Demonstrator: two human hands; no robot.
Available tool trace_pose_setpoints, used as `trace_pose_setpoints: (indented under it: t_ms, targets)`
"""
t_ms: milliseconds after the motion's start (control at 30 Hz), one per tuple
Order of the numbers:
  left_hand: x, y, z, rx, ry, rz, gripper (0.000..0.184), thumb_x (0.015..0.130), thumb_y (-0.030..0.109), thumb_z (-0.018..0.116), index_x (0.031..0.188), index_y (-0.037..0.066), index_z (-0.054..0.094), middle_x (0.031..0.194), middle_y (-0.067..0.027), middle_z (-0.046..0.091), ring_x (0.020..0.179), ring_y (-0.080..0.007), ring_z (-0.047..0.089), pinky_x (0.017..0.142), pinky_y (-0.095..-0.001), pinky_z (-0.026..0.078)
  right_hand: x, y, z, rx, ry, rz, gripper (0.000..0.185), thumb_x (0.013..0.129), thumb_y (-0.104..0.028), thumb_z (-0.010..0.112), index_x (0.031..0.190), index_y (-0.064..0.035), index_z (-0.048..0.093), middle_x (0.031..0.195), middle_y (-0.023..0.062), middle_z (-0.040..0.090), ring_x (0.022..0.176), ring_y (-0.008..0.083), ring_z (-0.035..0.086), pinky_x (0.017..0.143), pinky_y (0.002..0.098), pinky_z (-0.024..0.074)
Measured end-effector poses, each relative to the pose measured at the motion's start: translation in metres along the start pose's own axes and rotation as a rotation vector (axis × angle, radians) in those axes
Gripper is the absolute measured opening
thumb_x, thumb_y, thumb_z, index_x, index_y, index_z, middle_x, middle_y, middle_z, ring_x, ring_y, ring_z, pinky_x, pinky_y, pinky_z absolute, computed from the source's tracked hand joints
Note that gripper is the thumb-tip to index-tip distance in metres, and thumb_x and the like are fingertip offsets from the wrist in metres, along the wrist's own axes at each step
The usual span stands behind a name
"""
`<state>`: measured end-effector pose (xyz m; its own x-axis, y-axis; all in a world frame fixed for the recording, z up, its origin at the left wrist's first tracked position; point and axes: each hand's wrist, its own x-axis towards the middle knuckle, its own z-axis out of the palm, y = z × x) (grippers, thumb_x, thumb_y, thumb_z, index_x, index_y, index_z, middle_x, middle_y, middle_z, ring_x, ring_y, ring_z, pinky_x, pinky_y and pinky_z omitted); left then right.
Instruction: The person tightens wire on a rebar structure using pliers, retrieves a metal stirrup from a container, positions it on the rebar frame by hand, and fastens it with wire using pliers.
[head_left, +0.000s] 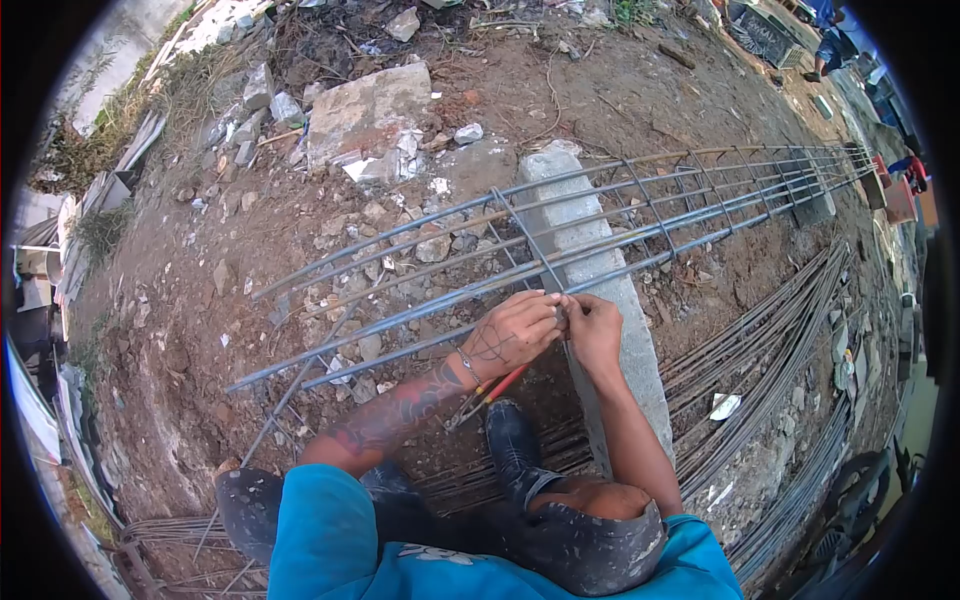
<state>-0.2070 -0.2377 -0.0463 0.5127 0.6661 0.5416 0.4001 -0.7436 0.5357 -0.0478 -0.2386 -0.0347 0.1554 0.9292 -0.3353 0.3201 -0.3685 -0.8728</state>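
A long cage of steel reinforcing bars (440, 247) lies across a concrete block (568, 205). My left hand (515, 330), closed in a pinch, is at the cage's near edge, beside the lower corner of a square stirrup (522, 232). My right hand (595, 330) pinches at the same spot, its fingertips meeting those of my left. Whatever sits between the fingers is too small and hidden to make out. Just below my left wrist shows a hand tool with red and yellow handles (503, 385); whether it is held or rests on something I cannot tell.
Bundles of loose steel bars (765, 325) lie on the ground to the right. Rubble and a broken concrete slab (370, 108) are at the upper left. Another block (815, 205) supports the cage's far end. A person (832, 45) is in the far upper right.
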Motion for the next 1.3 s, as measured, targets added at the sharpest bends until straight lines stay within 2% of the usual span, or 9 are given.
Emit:
trace_pose_setpoints:
  t_ms: [67, 133, 267, 467, 1033, 1133, 1233, 1267, 1300]
  targets:
    - [0.004, -0.001, 0.0, -0.023, 0.016, -0.02, 0.017, 0.076, 0.005, 0.07, 0.091, 0.0, 0.063, 0.099, -0.0135, 0.064, 0.099, -0.0293, 0.063, 0.087, -0.039, 0.051, 0.003, 0.005, 0.0, -0.001, -0.012, -0.003, 0.019, 0.09, -0.011, 0.061, 0.089, 0.0052, 0.07, 0.06, 0.009, 0.065, 0.05, 0.011, 0.06, 0.048, 0.0264, 0.0482]
    - [0.012, -0.001, 0.0, -0.204, -0.073, -0.396, 0.021, 0.073, 0.007, 0.073, 0.091, 0.001, 0.063, 0.098, -0.0136, 0.064, 0.095, -0.0286, 0.063, 0.08, -0.0365, 0.051, 0.007, 0.013, 0.002, 0.098, -0.066, -0.002, 0.019, 0.09, -0.011, 0.061, 0.088, 0.0057, 0.07, 0.061, 0.0082, 0.065, 0.051, 0.0111, 0.061, 0.048, 0.0262, 0.0483]
    - [0.029, 0.004, -0.003, -0.199, -0.018, -0.723, 0.029, 0.067, 0.014, 0.079, 0.089, 0.002, 0.065, 0.09, -0.0161, 0.066, 0.088, -0.0294, 0.063, 0.077, -0.0349, 0.049, 0.003, 0.007, 0.003, 0.034, -0.048, 0.0, 0.018, 0.089, -0.01, 0.061, 0.088, 0.0063, 0.069, 0.06, 0.0077, 0.064, 0.052, 0.011, 0.061, 0.048, 0.0259, 0.0482]
    - [0.033, -0.02, -0.006, -0.153, -0.447, -0.769, 0.04, 0.074, 0.027, 0.075, 0.099, -0.003, 0.065, 0.091, -0.0202, 0.067, 0.087, -0.0319, 0.065, 0.077, -0.0384, 0.049, -0.004, 0.008, 0.011, 0.088, 0.063, -0.007, 0.019, 0.089, -0.011, 0.062, 0.088, 0.0071, 0.069, 0.059, 0.0072, 0.063, 0.052, 0.0099, 0.06, 0.048, 0.0255, 0.0483]
    - [0.032, -0.023, -0.006, -0.225, -0.429, -0.63, 0.031, 0.078, 0.018, 0.068, 0.103, 0.0, 0.065, 0.091, -0.0211, 0.066, 0.089, -0.0371, 0.063, 0.079, -0.0408, 0.048, 0.0, 0.012, 0.006, 0.166, -0.071, 0.011, 0.018, 0.091, -0.007, 0.057, 0.087, 0.0075, 0.067, 0.064, 0.0065, 0.064, 0.055, 0.0091, 0.06, 0.051, 0.0254, 0.0482]
    - [0.035, -0.019, 0.001, -0.207, -0.388, -0.666, 0.027, 0.08, 0.017, 0.066, 0.102, 0.001, 0.065, 0.092, -0.0223, 0.065, 0.092, -0.0394, 0.062, 0.08, -0.0428, 0.048, -0.004, 0.004, -0.006, -0.16, -0.09, -0.249, 0.023, 0.09, -0.018, 0.057, 0.091, 0.0032, 0.067, 0.072, 0.0189, 0.065, 0.068, 0.0307, 0.066, 0.065, 0.0382, 0.0512]
    - [0.034, -0.016, 0.004, -0.129, -0.396, -0.701, 0.024, 0.081, 0.017, 0.065, 0.099, 0.0, 0.065, 0.092, -0.0243, 0.064, 0.092, -0.0417, 0.06, 0.079, -0.0454, 0.048, -0.02, -0.021, -0.019, -0.608, -0.087, -0.236, 0.031, 0.087, -0.029, 0.062, 0.088, 0.002, 0.068, 0.076, 0.0219, 0.065, 0.073, 0.037, 0.065, 0.07, 0.0443, 0.0504]
    - [0.034, -0.015, 0.004, -0.12, -0.401, -0.692, 0.024, 0.083, 0.017, 0.064, 0.1, 0.0, 0.064, 0.092, -0.0241, 0.064, 0.092, -0.0417, 0.06, 0.08, -0.0456, 0.048, -0.019, -0.044, -0.035, -0.651, -0.172, -0.047, 0.05, 0.081, -0.043, 0.068, 0.108, -0.0011, 0.064, 0.1, 0.0251, 0.063, 0.096, 0.0376, 0.062, 0.084, 0.0477, 0.0468]
    - [0.037, -0.014, 0.002, -0.126, -0.402, -0.686, 0.024, 0.083, 0.017, 0.064, 0.1, 0.0, 0.064, 0.092, -0.0241, 0.064, 0.092, -0.0417, 0.06, 0.08, -0.0456, 0.048, -0.007, -0.043, -0.045, -0.654, -0.166, -0.043, 0.05, 0.081, -0.043, 0.068, 0.108, -0.0011, 0.064, 0.1, 0.0251, 0.063, 0.096, 0.0376, 0.062, 0.084, 0.0477, 0.0468]
